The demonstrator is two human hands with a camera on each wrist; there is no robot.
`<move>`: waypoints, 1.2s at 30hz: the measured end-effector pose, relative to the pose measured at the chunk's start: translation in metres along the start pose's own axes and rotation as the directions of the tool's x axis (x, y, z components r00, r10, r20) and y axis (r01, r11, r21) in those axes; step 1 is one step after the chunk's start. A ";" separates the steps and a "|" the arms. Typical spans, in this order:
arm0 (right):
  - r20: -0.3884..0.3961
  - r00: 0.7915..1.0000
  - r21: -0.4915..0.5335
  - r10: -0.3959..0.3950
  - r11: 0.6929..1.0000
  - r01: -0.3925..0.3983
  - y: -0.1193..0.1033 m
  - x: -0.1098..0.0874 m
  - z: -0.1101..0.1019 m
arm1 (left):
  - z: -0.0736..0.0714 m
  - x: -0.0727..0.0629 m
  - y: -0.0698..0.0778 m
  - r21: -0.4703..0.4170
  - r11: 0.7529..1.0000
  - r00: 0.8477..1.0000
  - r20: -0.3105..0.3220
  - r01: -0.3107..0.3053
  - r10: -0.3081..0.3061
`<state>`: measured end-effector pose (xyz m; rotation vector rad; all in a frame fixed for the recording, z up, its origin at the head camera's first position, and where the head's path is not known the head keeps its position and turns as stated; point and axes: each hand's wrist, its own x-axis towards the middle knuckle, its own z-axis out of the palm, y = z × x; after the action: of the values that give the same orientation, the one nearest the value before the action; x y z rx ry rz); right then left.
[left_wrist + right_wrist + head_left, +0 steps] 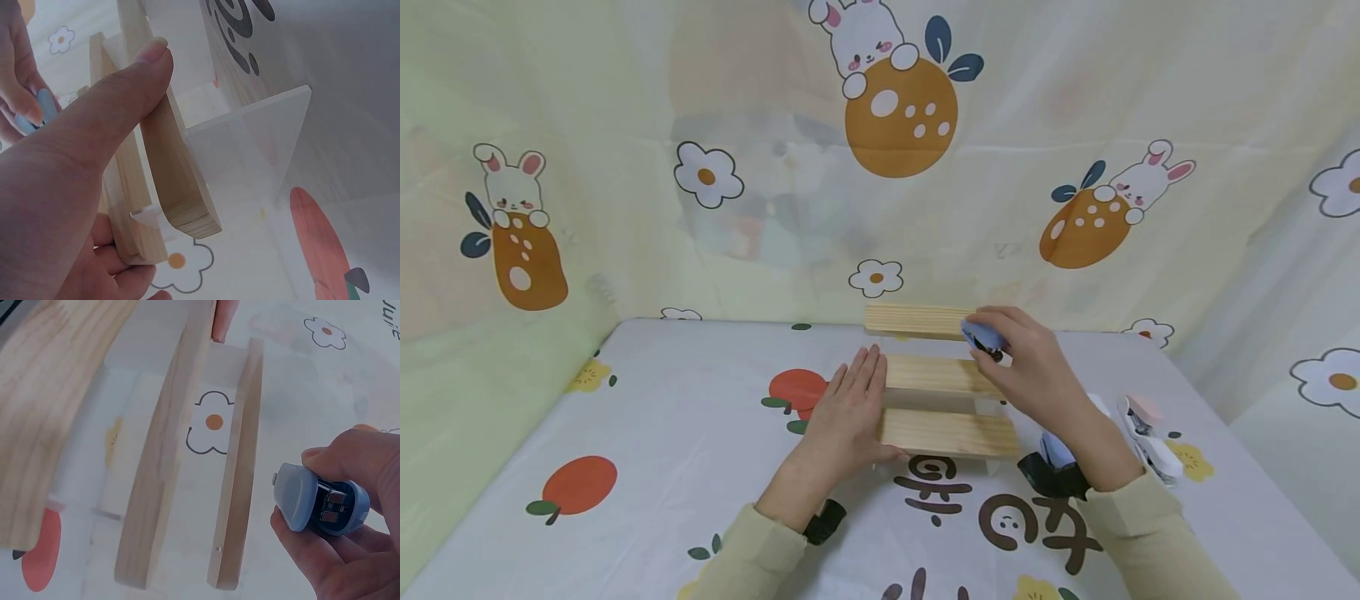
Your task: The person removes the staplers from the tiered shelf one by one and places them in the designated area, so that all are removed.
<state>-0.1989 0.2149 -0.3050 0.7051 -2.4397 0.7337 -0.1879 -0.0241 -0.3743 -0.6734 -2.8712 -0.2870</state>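
Note:
A tiered rack point(951, 432) of three pale wooden planks on clear side plates stands on the table. My left hand point(846, 408) grips its left end; in the left wrist view the thumb point(140, 75) lies over the front plank and fingers point(125, 275) curl at the plank behind. My right hand point(1037, 367) pinches a small light-blue stapler point(297, 497) between thumb and fingers. The stapler is held near the right end of the back plank point(917, 321), apart from the planks in the right wrist view. Its dark inside with metal parts faces the right wrist camera.
Right of the rack, another blue item point(1057, 450) lies partly hidden by my right forearm. Further right are white and pink stapler-like items point(1150, 442). A patterned cloth covers the table point(662, 417), and a similar curtain point(775, 242) hangs behind it.

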 end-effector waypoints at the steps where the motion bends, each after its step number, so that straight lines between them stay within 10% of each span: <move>1: -0.004 1.000 0.000 -0.001 1.000 0.001 0.000 -0.001 -0.001 | 0.000 0.000 0.000 0.002 1.000 1.000 0.000 0.001 -0.001; 36: -0.070 0.997 -0.134 0.010 0.991 -0.019 0.010 -0.048 -0.028 | 0.002 0.000 0.000 0.000 1.000 1.000 -0.009 -0.003 0.003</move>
<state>-0.1609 0.2552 -0.3156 0.6005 -2.4070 0.5821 -0.1881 -0.0242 -0.3759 -0.6751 -2.8613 -0.2884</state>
